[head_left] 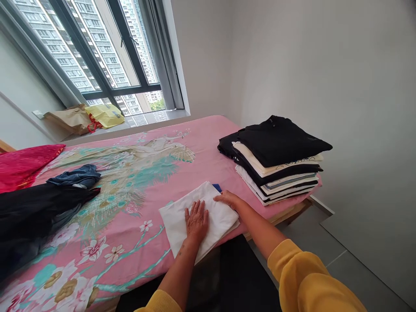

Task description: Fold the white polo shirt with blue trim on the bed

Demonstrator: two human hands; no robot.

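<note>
A folded white cloth (199,219) lies near the edge of the pink flowered bed cover (130,173). The left hand (196,220) lies flat and open on it. The right hand (229,199), fingers out, touches its far edge, beside a tall stack of folded black and white clothes (276,158).

A home bedroom: a bed (201,143) under a pink floral, peacock-printed cover fills the middle, a red pillow (22,167) lies at nine o'clock, a stack of folded clothes (276,160) sits at three o'clock and loose dark garments (35,212) at eight. At eleven o'clock a large window (97,47) looks onto apartment towers, with paper bags (84,118) on its sill
</note>
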